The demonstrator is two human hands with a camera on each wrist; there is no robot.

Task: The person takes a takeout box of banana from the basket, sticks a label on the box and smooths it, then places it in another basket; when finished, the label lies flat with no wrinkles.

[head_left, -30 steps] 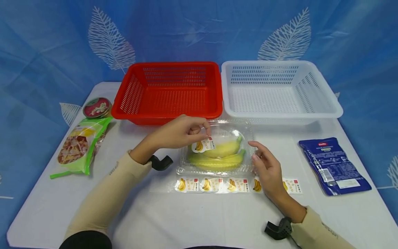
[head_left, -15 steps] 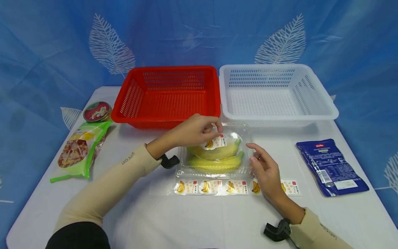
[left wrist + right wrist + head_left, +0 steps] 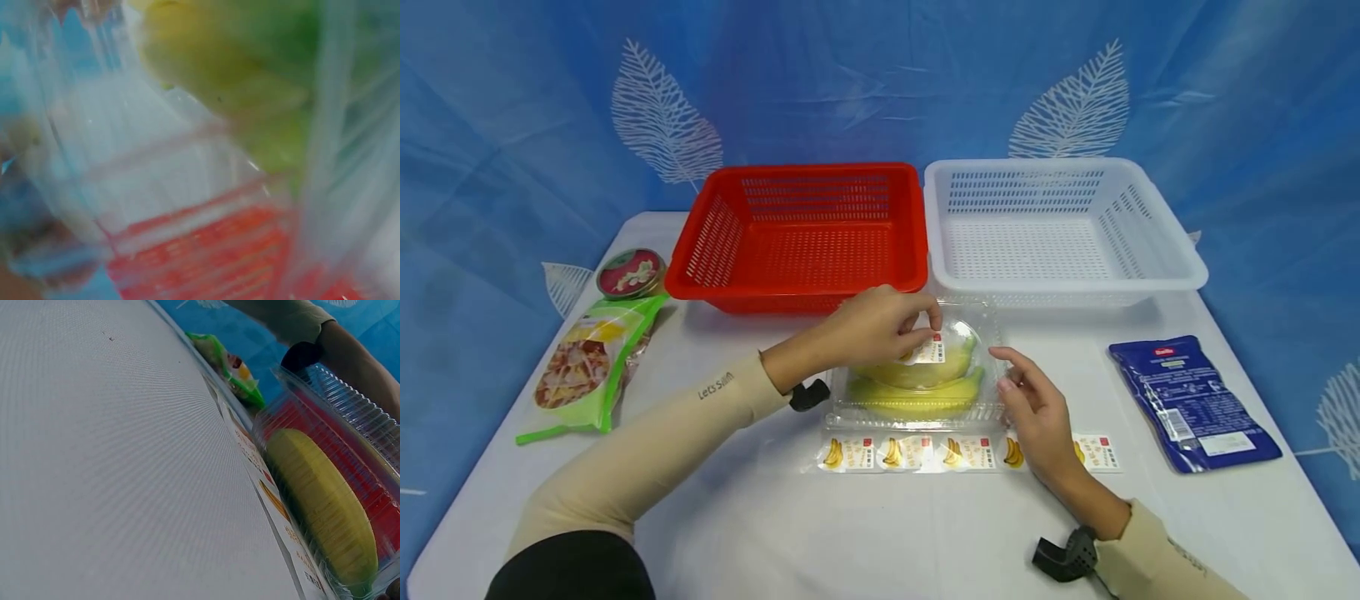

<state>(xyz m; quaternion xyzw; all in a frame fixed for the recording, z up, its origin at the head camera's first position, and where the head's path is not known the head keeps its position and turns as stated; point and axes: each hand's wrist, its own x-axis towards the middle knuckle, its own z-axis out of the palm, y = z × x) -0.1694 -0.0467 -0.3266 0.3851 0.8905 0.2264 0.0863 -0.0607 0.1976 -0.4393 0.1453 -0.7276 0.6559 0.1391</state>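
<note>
A clear plastic clamshell box (image 3: 917, 423) with two bananas (image 3: 917, 395) inside sits at the table's middle, lid down. Above the lid, my left hand (image 3: 880, 327) pinches a banana sticker (image 3: 932, 351) between thumb and forefinger; the hand covers part of it. My right hand (image 3: 1043, 421) rests at the box's right side, fingers loosely bent with the fingertips right at its edge. A strip of banana stickers (image 3: 906, 454) lies in front of the box, partly under the right hand. In the right wrist view, one banana (image 3: 322, 503) shows through the box wall. The left wrist view is blurred.
Behind the box stand a red basket (image 3: 812, 296) and a white basket (image 3: 1067, 285), side by side. At the left lie a round tin (image 3: 631, 273) and a green food bag (image 3: 580, 362). A dark blue pouch (image 3: 1193, 404) lies at the right.
My left hand has moved to the right over the lid, carrying the sticker along from the lid's left part towards its middle. The right hand stays at the box's side.
</note>
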